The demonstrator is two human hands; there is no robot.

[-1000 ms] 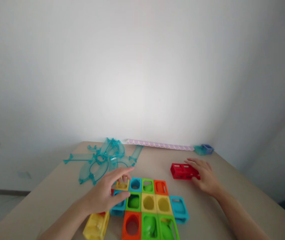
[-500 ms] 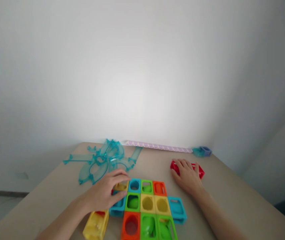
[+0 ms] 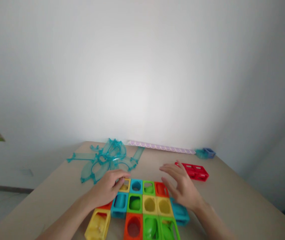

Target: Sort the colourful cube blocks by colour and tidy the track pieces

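Observation:
A flat assembly of hollow plastic cube blocks, among them a green block (image 3: 134,203) and an orange block (image 3: 133,226), lies in front of me on the table. At its back left corner my left hand (image 3: 108,187) has fingers and thumb curled on a yellow block (image 3: 124,186). Some of the red-orange block (image 3: 105,206) below that hand is covered. My right hand (image 3: 182,187) hovers at the assembly's right side, fingers spread and holding nothing, partly in front of a blue block (image 3: 181,215). Behind it lies a red double block (image 3: 195,171).
Translucent teal track pieces (image 3: 113,151) are spread at the back left. A purple patterned strip (image 3: 161,147) runs along the wall. A dark blue block (image 3: 209,153) sits at the back right corner, and a separate yellow block (image 3: 97,224) at the front left.
My right hand has let go of the red block and moved left and nearer, to the assembly. My left thumb has drawn closer to the fingers at the yellow block.

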